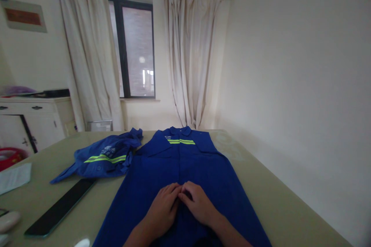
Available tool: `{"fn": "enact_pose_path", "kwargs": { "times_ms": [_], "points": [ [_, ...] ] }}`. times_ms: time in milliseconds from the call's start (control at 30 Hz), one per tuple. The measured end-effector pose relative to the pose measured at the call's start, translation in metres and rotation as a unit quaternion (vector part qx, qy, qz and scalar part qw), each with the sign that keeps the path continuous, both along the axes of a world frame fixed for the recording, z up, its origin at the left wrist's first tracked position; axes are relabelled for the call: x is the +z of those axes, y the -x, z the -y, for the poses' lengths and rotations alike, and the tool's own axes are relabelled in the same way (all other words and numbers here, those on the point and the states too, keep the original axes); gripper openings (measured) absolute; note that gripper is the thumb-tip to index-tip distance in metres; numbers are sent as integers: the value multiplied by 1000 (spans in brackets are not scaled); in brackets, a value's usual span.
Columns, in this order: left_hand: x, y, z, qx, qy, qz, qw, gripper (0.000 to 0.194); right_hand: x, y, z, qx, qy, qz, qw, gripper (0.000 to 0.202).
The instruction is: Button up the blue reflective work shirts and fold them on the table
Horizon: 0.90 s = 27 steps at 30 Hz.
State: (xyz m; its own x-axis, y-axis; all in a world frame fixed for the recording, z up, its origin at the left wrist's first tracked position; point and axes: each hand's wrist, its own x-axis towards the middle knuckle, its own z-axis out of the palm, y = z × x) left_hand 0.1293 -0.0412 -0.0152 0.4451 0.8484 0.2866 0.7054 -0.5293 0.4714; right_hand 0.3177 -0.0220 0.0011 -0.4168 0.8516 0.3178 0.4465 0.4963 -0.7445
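Note:
A blue garment point(208, 173) with a collar and yellow-green reflective stripes across its chest lies spread out, its collar toward the far edge. Over its middle, near the centre seam, my left hand point(165, 206) has its fingers curled together. My right hand point(198, 202) meets it there, thumb and fingers closed in a pinch. Whatever lies between the fingertips is too small to make out. A second blue garment point(107, 154) with the same kind of stripe lies crumpled to the left.
The garments are on a pale green table point(261, 185). A long black flat object point(60, 208) lies at the left, with a paper sheet point(16, 177) and a white object point(8, 220) beyond it. A white cabinet point(43, 121) and red basin point(11, 157) stand farther left.

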Motion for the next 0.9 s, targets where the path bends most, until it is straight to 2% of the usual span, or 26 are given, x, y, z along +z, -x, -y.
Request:
{"fn": "enact_pose_path", "kwargs": {
  "times_ms": [167,267,367,467,600,700,800,833,900],
  "points": [
    [-15,0,-7,132,-9,-68,989,56,-9,-4,-13,-59,27,2,998,12],
    [-13,-5,-6,156,-27,-112,981,50,-12,-4,-15,-63,44,6,997,30],
    [-4,-10,-5,169,-45,-151,973,51,-6,-1,-17,-61,45,46,996,41],
    [13,-17,-11,187,-27,-188,964,58,7,7,-21,-75,46,141,986,38],
    [35,-33,-26,234,32,-196,952,38,16,23,-24,-112,38,280,953,41],
    [32,-39,-36,264,10,-171,949,35,8,29,-23,-143,5,313,939,42],
    [17,-31,-42,253,-15,-87,964,34,-1,21,-25,-121,-33,262,957,36],
    [12,-28,-42,241,-12,-57,969,34,-3,17,-28,-98,-23,216,971,33],
    [7,-22,-43,214,4,-17,977,33,-6,8,-36,-55,45,90,993,28]
  ]
}}
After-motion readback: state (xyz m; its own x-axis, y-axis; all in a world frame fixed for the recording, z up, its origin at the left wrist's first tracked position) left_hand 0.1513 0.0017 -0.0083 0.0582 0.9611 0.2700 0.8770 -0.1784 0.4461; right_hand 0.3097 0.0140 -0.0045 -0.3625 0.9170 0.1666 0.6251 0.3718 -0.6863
